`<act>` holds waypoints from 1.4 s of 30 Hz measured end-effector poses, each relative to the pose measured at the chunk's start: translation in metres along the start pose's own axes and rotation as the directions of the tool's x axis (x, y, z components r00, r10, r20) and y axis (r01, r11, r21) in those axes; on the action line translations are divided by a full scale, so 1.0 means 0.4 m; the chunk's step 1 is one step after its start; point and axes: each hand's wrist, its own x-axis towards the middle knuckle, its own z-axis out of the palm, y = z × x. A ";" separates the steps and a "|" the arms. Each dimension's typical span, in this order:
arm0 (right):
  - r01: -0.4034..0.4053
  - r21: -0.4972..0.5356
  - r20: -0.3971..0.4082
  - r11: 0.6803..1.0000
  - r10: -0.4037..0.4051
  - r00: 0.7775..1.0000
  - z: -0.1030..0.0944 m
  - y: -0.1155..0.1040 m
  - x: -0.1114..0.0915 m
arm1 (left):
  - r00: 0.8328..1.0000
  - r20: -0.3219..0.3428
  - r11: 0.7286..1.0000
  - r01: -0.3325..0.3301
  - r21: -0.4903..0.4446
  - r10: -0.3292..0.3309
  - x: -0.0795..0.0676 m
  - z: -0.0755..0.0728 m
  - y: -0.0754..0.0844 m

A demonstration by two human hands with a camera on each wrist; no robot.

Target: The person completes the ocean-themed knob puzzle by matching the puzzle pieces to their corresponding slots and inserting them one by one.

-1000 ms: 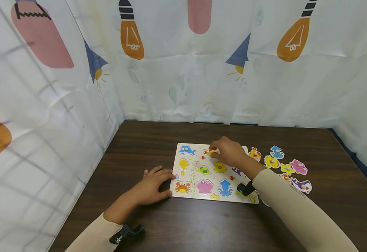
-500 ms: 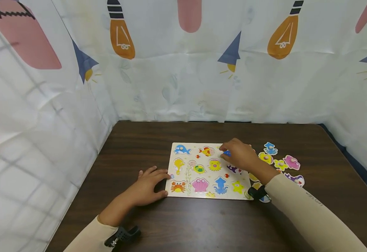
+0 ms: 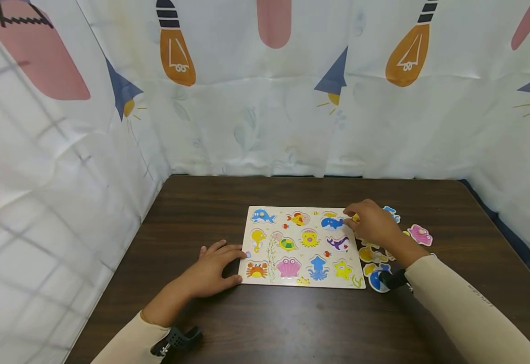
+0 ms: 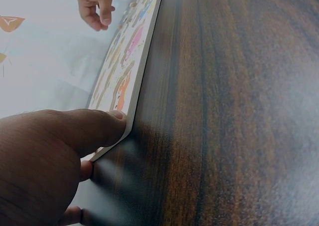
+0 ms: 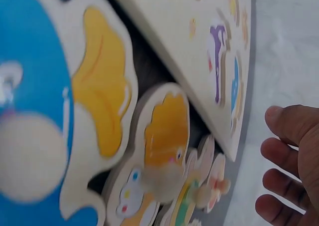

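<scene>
Right of centre in the frame, the right hand [image 3: 376, 225] hangs by the puzzle board's [image 3: 303, 253] upper right corner, thumb and fingers apart, nothing that I see between; nearer it than the left hand [image 3: 210, 270], whose extended fingers touch the board's left edge, loose pieces [image 3: 420, 235] lie right of the long-sideways board.

Pale puzzle board [image 3: 295, 232], flat, knobbed animal pieces [image 3: 378, 280] along right edge

Printed white cloth [image 3: 265, 126] hangs behind a table [image 3: 283, 323].
</scene>
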 end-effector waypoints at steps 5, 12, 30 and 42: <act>-0.026 0.010 -0.012 1.000 0.026 1.000 -0.004 0.039 -0.006 | 1.000 0.000 1.000 0.001 0.000 -0.001 -0.001 -0.001 0.000; -0.072 0.000 -0.024 0.997 0.072 0.997 0.000 0.082 -0.008 | 1.000 -0.002 1.000 0.005 -0.002 -0.005 -0.004 -0.006 0.007; -0.102 -0.013 0.011 0.995 0.102 0.995 0.026 0.111 0.015 | 1.000 -0.007 1.000 0.008 -0.003 -0.008 -0.006 -0.002 0.009; -0.085 -0.023 -0.018 0.996 0.084 0.996 0.018 0.107 0.024 | 1.000 -0.003 1.000 0.008 -0.014 -0.008 -0.007 -0.004 0.009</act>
